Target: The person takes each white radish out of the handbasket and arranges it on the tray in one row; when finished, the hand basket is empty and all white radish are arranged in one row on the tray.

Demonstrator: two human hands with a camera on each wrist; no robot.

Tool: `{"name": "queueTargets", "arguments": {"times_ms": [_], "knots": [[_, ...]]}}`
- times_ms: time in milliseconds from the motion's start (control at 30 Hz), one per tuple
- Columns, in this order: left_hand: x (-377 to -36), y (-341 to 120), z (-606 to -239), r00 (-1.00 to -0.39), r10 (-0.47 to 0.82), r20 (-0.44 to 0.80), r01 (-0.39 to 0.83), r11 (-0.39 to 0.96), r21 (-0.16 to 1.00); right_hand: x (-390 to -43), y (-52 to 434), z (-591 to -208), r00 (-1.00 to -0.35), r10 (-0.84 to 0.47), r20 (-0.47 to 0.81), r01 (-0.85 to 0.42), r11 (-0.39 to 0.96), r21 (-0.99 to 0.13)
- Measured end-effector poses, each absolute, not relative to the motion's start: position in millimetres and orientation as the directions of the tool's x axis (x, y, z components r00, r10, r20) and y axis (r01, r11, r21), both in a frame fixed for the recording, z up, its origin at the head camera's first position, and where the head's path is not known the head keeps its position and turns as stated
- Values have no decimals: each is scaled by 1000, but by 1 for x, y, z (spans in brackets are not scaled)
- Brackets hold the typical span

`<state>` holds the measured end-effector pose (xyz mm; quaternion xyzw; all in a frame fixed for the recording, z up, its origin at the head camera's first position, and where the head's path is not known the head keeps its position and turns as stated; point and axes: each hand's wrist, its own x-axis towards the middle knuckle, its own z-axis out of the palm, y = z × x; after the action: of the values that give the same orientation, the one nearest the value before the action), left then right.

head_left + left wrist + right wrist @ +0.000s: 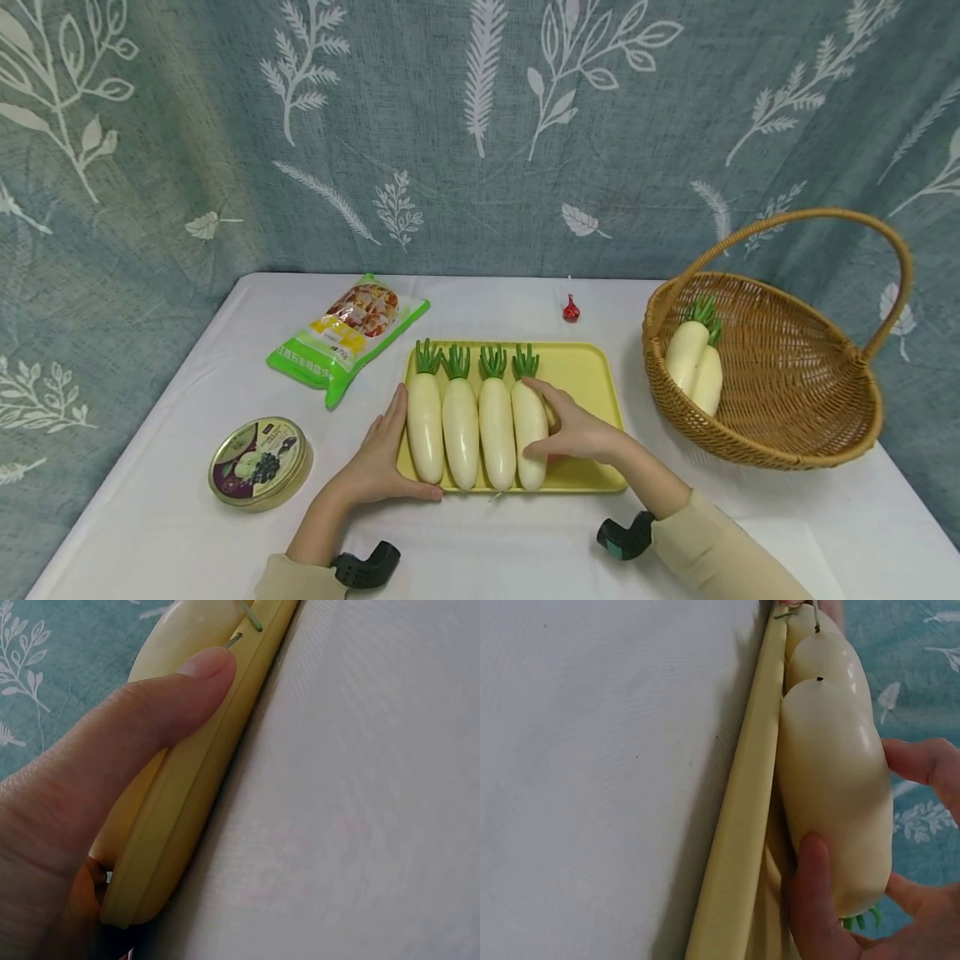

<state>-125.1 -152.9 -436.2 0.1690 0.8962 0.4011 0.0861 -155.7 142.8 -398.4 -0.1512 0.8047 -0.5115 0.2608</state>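
Several white radishes (461, 433) with green tops lie side by side on a yellow tray (581, 367). My right hand (573, 429) grips the rightmost radish (529, 417), fingers at its upper part and thumb on the near side. In the right wrist view that radish (832, 787) is held between thumb and fingers, beside the tray's rim (739, 825). My left hand (382, 458) holds the tray's near left corner, fingers along the left side by the leftmost radish (425, 429). Its thumb (180, 697) lies over the front rim in the left wrist view.
A wicker basket (780, 442) with a tall handle stands on the right, holding radishes (686, 354). A green food packet (348, 329) lies behind left, a round tin (260, 462) nearer at left. A small red object (571, 309) sits behind the tray, before a curtain (450, 200).
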Motion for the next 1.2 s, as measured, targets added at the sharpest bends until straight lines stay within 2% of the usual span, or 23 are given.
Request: {"name": "queueTargets", "arguments": {"times_ms": [567,1200], "knots": [[-125,-153,-438,-931,365,-15,235,629,741,-155,149,-397,-832,-496,-248,44,386,-921],[-125,-152,-437,-929,370,-28,226,625,747,-155,149,-399,-828,-500,-254,37,402,-915]]}}
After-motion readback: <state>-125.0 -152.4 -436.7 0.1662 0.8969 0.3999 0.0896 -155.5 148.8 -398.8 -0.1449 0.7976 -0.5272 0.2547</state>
